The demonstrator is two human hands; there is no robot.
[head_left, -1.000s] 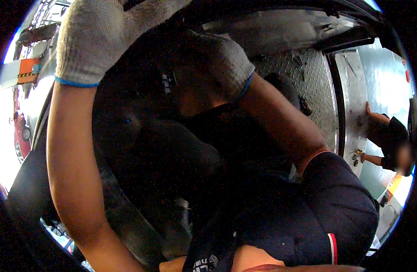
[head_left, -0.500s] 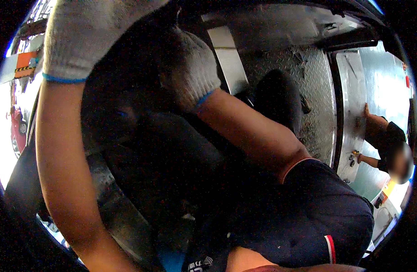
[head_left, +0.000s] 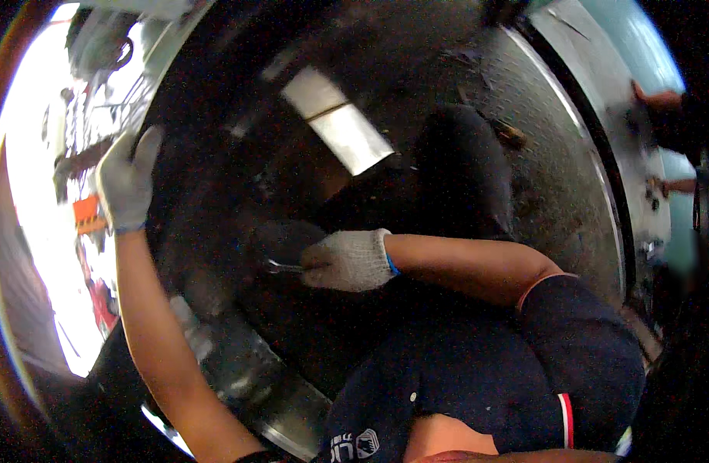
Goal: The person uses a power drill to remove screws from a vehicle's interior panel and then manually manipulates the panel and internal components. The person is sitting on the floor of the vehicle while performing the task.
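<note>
My right hand, in a whitish knit glove with a blue cuff, is closed around a small wrench. The wrench's shiny metal end sticks out to the left of the fist, and the glove hides the rest. On the left my left hand, gloved alike, is raised with thumb and fingers apart. It lies along the edge of a dark opening, and I cannot tell whether it touches that edge. Nothing shows in it. My dark-clad knee is bent beyond the right hand.
A pale metal plate lies ahead, in a dark interior. Treadplate flooring is on the right, along a dark-edged sill. Past it, another person's hand rests near a light panel. A bright workshop area lies at the left.
My right hand has come down and nearer, and the wrench now shows in it. My left hand has dropped lower and its fingers are visible. The whole view has turned.
</note>
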